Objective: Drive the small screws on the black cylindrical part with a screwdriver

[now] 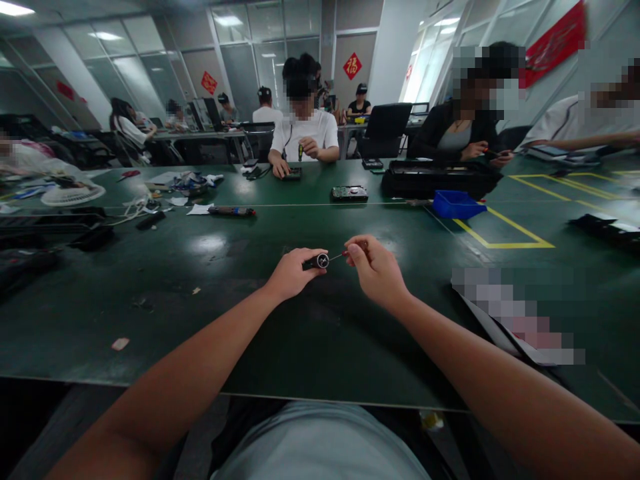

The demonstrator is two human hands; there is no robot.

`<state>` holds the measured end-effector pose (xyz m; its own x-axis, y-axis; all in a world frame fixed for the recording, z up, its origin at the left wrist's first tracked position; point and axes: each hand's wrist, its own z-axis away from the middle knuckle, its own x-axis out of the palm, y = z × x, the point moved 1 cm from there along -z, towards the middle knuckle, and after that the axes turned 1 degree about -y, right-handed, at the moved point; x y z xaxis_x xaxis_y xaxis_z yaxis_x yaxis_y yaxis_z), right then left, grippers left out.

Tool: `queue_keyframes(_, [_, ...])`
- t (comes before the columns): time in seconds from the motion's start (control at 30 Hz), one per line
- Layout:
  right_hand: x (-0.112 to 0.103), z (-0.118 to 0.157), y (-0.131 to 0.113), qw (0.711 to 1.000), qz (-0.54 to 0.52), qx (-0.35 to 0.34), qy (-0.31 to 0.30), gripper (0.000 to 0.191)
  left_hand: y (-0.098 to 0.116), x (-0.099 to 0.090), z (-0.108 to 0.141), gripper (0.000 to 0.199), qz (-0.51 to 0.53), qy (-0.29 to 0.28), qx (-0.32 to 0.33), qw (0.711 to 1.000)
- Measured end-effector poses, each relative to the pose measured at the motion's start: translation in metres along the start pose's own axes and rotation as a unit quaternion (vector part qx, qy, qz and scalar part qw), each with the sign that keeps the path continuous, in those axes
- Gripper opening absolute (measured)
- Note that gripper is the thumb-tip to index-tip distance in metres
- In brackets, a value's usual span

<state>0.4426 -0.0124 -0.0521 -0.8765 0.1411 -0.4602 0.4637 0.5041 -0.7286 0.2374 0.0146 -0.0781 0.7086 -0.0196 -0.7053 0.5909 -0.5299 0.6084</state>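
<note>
My left hand (291, 272) is closed around a small black cylindrical object (323, 261), whose round, silver-rimmed end faces me; its exact kind is not clear. In my right hand (374, 263) is a thin screwdriver (338, 257) with a red part at the fingers. Its slim metal shaft points left, and the tip is at or very near the rim of the black object; contact cannot be made out. Both hands are over the middle of the green table (300, 347).
Beyond my hands lies a hard drive (349, 193). A blue bin (457, 205) and a long black casing (440, 179) stand at right. A pen-shaped tool (233, 211) lies left, near cables. A co-worker (303, 127) sits opposite, handling a small device.
</note>
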Motion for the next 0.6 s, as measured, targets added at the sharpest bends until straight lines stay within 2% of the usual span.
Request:
queue_keyframes(0.17, [-0.002,0.000,0.000,1.000,0.005,0.005,0.010,0.023,0.000,-0.001,0.000,0.040,-0.016,0.001,-0.007,1.000])
queue_keyframes(0.4, [-0.010,0.003,-0.009,0.997,0.000,-0.024,0.073,0.022,-0.001,-0.001,0.000,0.039,-0.005,0.003,-0.005,1.000])
queue_keyframes(0.6, [-0.006,0.002,-0.007,0.998,0.025,-0.035,0.036,0.022,-0.002,0.001,0.000,0.038,0.000,0.005,-0.014,1.000])
